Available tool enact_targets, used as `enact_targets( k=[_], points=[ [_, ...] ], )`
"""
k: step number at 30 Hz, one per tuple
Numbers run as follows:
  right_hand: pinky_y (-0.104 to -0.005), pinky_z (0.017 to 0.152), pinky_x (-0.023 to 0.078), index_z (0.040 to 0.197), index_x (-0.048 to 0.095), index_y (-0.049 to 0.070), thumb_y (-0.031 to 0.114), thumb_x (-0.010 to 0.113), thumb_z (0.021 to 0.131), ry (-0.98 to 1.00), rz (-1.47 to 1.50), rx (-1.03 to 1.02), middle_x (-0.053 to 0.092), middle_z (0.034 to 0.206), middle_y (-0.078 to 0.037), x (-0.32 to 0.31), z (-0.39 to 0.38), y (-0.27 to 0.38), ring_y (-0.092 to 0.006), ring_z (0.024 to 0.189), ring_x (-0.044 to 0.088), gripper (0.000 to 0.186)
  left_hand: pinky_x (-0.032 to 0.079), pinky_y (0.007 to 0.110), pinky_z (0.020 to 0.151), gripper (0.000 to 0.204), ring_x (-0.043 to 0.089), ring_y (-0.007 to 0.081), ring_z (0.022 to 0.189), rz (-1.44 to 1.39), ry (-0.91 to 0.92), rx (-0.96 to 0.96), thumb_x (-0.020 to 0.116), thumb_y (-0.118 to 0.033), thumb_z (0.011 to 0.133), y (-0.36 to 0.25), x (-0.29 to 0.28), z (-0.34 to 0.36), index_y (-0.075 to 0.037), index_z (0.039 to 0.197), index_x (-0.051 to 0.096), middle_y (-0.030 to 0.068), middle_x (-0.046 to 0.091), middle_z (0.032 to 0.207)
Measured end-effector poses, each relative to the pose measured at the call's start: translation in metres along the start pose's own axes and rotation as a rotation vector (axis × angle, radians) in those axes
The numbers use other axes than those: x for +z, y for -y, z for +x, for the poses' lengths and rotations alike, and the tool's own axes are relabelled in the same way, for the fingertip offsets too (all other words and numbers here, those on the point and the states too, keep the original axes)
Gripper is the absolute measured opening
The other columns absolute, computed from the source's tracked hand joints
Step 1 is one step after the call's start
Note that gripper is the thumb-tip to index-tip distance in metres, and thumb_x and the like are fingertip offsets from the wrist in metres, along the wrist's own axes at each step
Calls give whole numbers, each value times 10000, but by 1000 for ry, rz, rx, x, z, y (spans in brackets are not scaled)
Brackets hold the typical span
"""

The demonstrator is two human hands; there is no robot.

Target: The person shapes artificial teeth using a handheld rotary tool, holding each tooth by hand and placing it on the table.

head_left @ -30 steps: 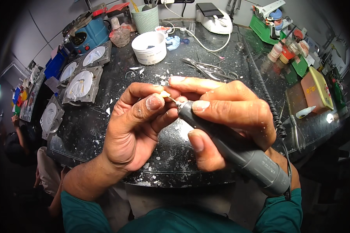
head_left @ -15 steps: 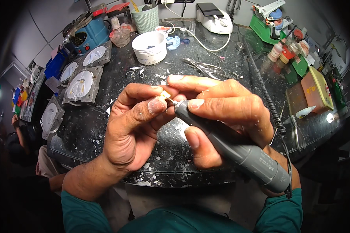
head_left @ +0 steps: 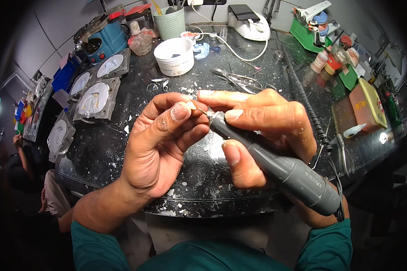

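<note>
head view: i see the left hand pinching a small yellowish piece above the black bench; the right hand grips a grey handpiece, its bit near the piece.

We see the yellowish piece partly hidden by left fingers | thin bit: contact too small to tell | left green sleeve cut off below

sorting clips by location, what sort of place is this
Probably a dental lab: a gray rotary handpiece, white-filled metal flasks and white debris scattered on the black bench.
</note>
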State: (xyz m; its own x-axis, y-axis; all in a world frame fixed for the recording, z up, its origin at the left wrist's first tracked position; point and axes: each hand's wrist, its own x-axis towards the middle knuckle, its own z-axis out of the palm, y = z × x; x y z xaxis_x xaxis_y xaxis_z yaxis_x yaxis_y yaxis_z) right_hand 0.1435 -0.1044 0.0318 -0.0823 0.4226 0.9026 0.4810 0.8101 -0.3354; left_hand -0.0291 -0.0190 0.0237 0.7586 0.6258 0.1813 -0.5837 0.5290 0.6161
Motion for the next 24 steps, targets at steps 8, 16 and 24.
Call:
enact_targets(
  k=[8, 16, 24],
  points=[
    [-343, 799, 553, 1067, 476, -36, 0, 688, 817, 15, 23, 55, 646, 988, -289, -1, 2, 5, -326, 961, 689, 329, 589, 329, 878, 215, 690, 222, 973, 58, 5, 43, 584, -51, 952, 1, -2, -1, 8, 1156, 620, 159, 691, 1045],
    [-430, 857, 564, 1055, 505, -57, -34, 677, 815, -12, 44, 46, 607, 883, -205, 3, 0, 0, -377, 971, 680, 296, 578, 345, 907, 210, 682, 231, 1007, 102, 24, 76, 592, -29, 935, 2, -3, -1, 6, 1136, 645, 169, 689, 1070],
    [-426, 857, 565, 1058, 510, -49, -36, 682, 809, -23, 40, 50, 614, 887, -204, 4, 2, 4, -372, 977, 682, 303, 579, 353, 908, 204, 684, 227, 1003, 109, 21, 75, 591, -23, 932, 2, -3, -2, 1, 1125, 650, 159, 693, 1063]
  ],
)
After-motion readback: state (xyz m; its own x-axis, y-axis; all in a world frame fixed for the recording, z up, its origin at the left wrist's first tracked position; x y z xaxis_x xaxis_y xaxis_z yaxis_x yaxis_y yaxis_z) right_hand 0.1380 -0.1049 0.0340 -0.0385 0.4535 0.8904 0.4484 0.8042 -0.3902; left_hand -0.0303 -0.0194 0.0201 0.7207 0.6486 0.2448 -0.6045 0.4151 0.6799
